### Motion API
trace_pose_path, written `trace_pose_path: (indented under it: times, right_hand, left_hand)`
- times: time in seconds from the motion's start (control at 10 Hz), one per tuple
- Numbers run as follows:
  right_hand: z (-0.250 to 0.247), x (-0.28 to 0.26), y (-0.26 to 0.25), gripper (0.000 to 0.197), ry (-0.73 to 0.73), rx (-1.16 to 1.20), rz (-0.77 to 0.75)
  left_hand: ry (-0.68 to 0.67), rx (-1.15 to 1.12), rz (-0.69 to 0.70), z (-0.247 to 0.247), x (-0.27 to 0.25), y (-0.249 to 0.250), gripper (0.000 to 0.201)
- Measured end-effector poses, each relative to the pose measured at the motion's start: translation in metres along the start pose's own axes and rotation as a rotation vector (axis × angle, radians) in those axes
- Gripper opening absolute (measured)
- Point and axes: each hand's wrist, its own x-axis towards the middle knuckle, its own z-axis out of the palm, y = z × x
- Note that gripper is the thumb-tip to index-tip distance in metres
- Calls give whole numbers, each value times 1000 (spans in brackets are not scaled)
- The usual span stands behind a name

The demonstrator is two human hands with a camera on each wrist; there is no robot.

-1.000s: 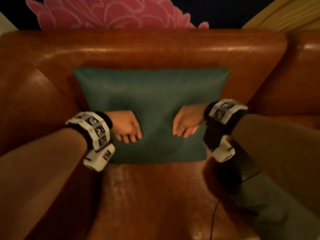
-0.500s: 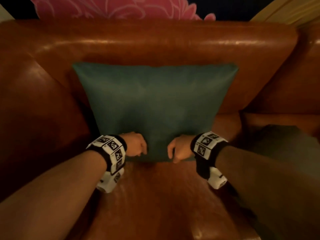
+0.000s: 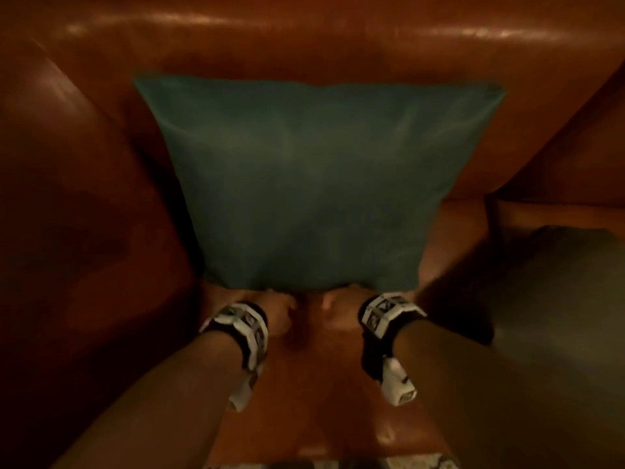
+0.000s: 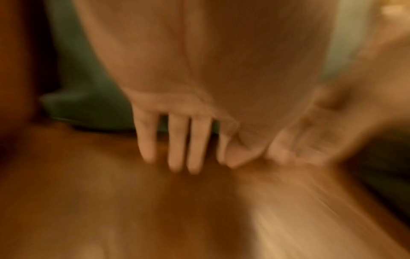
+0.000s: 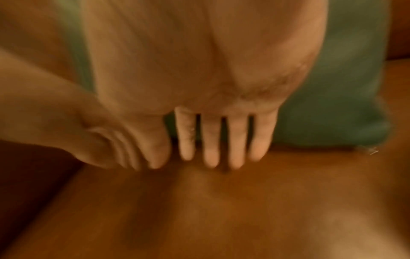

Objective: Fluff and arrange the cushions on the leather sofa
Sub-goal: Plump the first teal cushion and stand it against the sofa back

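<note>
A teal cushion (image 3: 314, 184) stands upright against the backrest of the brown leather sofa (image 3: 304, 38). Both hands are side by side at the middle of its bottom edge, just above the seat. In the left wrist view my left hand (image 4: 177, 145) has straight fingers pointing down in front of the cushion's (image 4: 88, 105) lower edge. My right hand (image 5: 221, 143) is the same, fingers straight and slightly spread before the cushion (image 5: 343, 105). Neither hand grips anything. In the head view the left hand (image 3: 277, 316) and right hand (image 3: 338, 309) are blurred.
A dark, dull-coloured cushion (image 3: 558, 299) lies on the neighbouring seat at the right. The sofa's padded armrest (image 3: 67, 198) rises at the left. Bare leather seat (image 3: 321, 401) stretches between my forearms toward me.
Both hands have slid down the cushion's face from its middle to its bottom edge. My head has moved closer to the sofa.
</note>
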Motion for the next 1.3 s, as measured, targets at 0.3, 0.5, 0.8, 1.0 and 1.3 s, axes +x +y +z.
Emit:
trace_pose_path:
  times: [0.3,0.5,0.8,1.0,1.3]
  right_hand:
    - [-52,-87,66,42,-25,-20,268]
    - [-106,-69,-20,5,-15,689,-117]
    - [-150,-156,35,32,1093,70,203]
    - [-195,-95,-35,61,1117,-370,-50]
    - [-222,-127,45,73,1124,-214,248]
  left_hand:
    - [-15,10,-150,-32,-41,-64,51]
    - [-2,-625,251,-94,-28,16,18]
    - [1181,-167,-226,-135,-104,-56,26]
    - [958,274,169,-194,-53,16,53]
    - [1073,89,-305,-225,-69,-77,59]
